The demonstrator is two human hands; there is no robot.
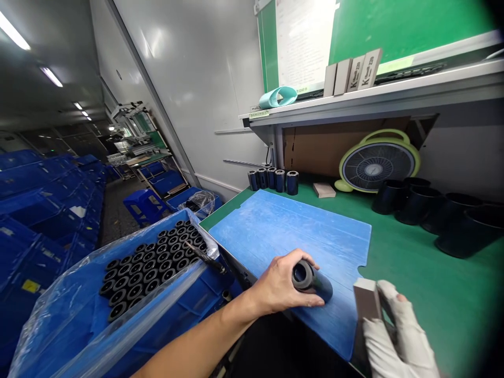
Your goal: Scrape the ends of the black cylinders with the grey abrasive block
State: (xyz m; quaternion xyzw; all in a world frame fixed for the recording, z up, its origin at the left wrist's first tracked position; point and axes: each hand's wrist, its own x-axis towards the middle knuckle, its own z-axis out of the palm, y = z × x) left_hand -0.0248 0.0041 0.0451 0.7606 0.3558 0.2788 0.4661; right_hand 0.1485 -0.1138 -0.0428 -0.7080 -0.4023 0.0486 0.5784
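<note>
My left hand (pixel 281 283) is wrapped round a black cylinder (pixel 318 286), tilted so that its hollow end faces me, over the blue sheet (pixel 275 226) on the green tabletop. My right hand (pixel 399 331), in a white glove with a fingertip bare, grips a grey-brown block (pixel 367 299) with a pale top end. The block is upright near the sheet's right edge, apart from the cylinder.
A plastic-lined blue bin (pixel 157 336) at the left holds several black cylinders (pixel 149 273). More cylinders (pixel 292 182), a small block (pixel 324 190), a green fan (pixel 374 168) and large dark cups (pixel 468 231) stand on the table. Above is a shelf (pixel 354 105) with boxes.
</note>
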